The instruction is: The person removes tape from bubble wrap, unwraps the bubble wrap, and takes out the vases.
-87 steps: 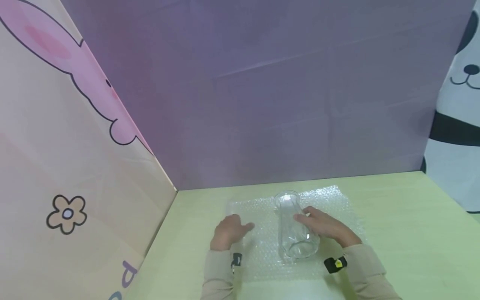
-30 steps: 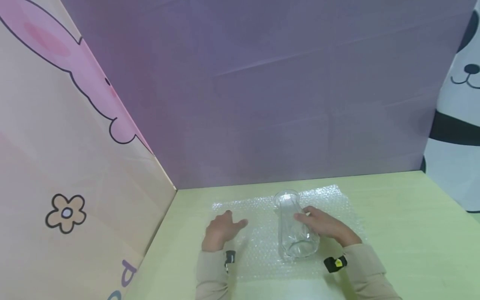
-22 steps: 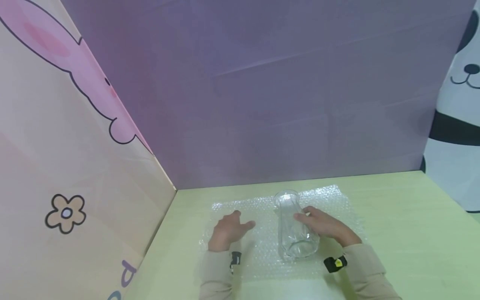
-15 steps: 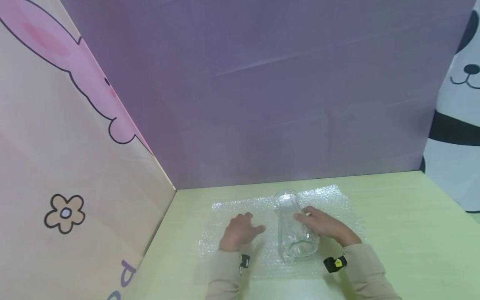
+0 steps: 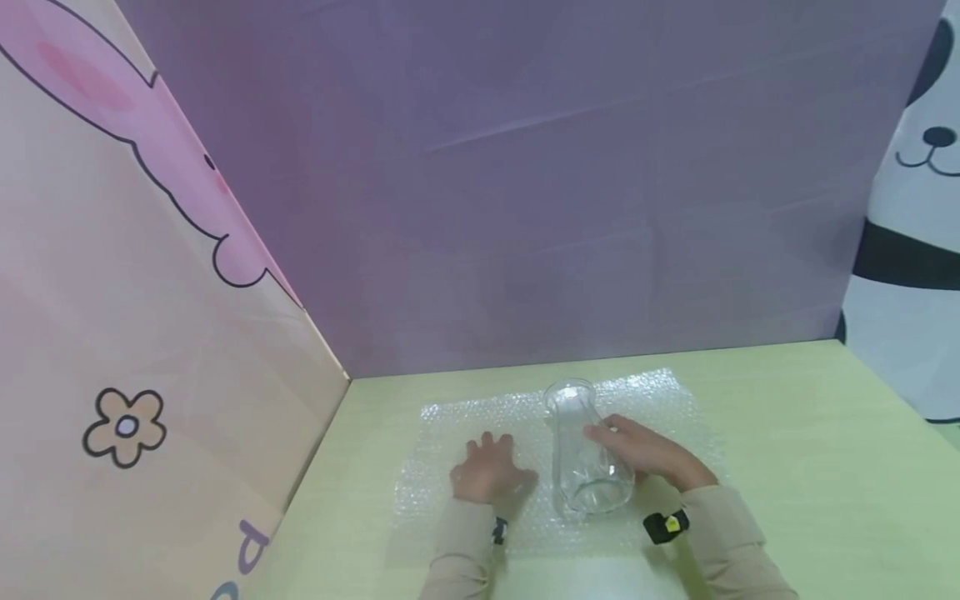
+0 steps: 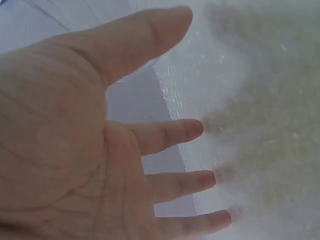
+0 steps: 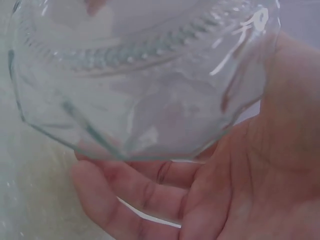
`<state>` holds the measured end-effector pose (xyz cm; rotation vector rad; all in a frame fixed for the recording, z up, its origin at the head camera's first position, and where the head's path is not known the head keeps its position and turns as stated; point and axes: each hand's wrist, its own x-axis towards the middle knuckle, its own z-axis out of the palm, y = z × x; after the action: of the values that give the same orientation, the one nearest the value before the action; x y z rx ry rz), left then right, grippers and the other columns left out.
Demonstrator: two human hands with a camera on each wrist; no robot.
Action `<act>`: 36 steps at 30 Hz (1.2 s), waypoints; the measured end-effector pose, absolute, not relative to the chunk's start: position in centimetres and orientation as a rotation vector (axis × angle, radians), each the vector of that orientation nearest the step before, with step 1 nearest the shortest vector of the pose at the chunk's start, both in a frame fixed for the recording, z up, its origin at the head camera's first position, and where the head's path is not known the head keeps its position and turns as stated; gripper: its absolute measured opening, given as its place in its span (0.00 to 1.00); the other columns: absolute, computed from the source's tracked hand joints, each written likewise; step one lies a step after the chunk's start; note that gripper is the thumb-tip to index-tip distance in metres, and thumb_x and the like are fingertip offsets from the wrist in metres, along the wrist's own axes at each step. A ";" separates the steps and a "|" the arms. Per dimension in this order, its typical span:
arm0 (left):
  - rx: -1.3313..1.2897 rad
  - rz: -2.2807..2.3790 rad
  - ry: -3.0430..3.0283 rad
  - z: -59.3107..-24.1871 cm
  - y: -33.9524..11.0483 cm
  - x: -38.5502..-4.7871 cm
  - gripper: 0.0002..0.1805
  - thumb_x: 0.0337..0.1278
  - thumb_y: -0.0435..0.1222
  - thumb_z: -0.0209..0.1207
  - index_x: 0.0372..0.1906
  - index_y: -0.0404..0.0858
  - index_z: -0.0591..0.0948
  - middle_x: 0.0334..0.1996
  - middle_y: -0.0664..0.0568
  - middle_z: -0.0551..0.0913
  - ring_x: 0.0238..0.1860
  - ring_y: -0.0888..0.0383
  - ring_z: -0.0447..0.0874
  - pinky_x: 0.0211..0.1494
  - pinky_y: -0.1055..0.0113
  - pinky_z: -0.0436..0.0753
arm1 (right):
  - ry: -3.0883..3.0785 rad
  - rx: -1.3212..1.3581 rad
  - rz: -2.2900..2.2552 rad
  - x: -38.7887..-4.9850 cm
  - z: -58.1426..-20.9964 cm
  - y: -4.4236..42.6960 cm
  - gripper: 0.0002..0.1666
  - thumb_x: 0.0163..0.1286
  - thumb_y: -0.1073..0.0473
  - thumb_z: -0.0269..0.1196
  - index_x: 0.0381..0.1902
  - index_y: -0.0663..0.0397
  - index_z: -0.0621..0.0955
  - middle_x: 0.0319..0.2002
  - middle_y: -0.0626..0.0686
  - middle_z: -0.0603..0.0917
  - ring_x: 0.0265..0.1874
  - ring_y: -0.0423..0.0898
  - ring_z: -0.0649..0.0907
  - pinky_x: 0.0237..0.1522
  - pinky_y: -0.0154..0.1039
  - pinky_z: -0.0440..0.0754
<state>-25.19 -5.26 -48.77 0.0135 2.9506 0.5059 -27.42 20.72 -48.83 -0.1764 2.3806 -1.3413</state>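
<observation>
Nearest, two beige sleeves (image 5: 726, 533) reach in from my side, with one small dark wrist device (image 5: 662, 527) at each wrist. Beyond them my left hand (image 5: 489, 472) is released, fingers spread with their tips at the bubble wrap (image 5: 457, 421), likely to steady the sheet and smooth it out. My right hand (image 5: 641, 448) grasps the glass vase (image 5: 576, 462), thumb on its side and fingers curled round the wall, presumably because the smooth glass could roll. The vase is over the right part of the sheet, base toward me and mouth away; whether its whole side rests there I cannot tell. I judge the wrap is spread beneath it as padding against the hard counter (image 5: 795, 433). I count one vase, one sheet, two hands. Farther off come one purple backdrop (image 5: 487, 208), one drawn flower (image 5: 126, 426) on the left wall and one panda figure (image 5: 911, 200) at the right
</observation>
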 end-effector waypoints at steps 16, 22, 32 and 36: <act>0.033 0.403 2.987 -49.2 -4.4 -24.9 0.53 0.39 0.63 0.74 0.74 0.48 0.71 0.72 0.38 0.69 0.69 0.34 0.69 0.49 0.31 0.81 | 2.289 -0.146 -1.362 -27.5 -49.7 21.2 0.50 0.73 0.25 0.49 0.71 0.62 0.66 0.62 0.64 0.76 0.52 0.56 0.80 0.38 0.50 0.85; 0.046 0.406 2.958 -48.9 -4.6 -25.1 0.56 0.35 0.64 0.76 0.74 0.47 0.71 0.73 0.37 0.68 0.70 0.34 0.68 0.51 0.30 0.81 | 2.267 -0.137 -1.354 -27.4 -49.4 21.2 0.52 0.72 0.24 0.50 0.71 0.63 0.68 0.64 0.66 0.76 0.53 0.56 0.80 0.40 0.50 0.85; 0.025 0.399 2.934 -49.3 -5.0 -25.2 0.60 0.28 0.65 0.78 0.75 0.49 0.70 0.72 0.38 0.69 0.68 0.35 0.69 0.50 0.30 0.81 | 2.236 -0.154 -1.360 -27.2 -49.4 20.9 0.50 0.73 0.26 0.51 0.72 0.62 0.68 0.66 0.66 0.76 0.57 0.57 0.80 0.44 0.54 0.86; 0.026 0.415 2.926 -49.2 -5.0 -25.3 0.61 0.28 0.64 0.78 0.75 0.49 0.69 0.73 0.38 0.68 0.69 0.35 0.68 0.51 0.29 0.80 | 2.234 -0.149 -1.370 -27.2 -49.4 21.0 0.50 0.72 0.26 0.52 0.72 0.63 0.69 0.65 0.66 0.76 0.57 0.57 0.80 0.42 0.52 0.85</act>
<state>-25.26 -5.04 -49.22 0.0260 2.9262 0.4155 -27.20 20.97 -49.44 -0.1486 2.2343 -1.3704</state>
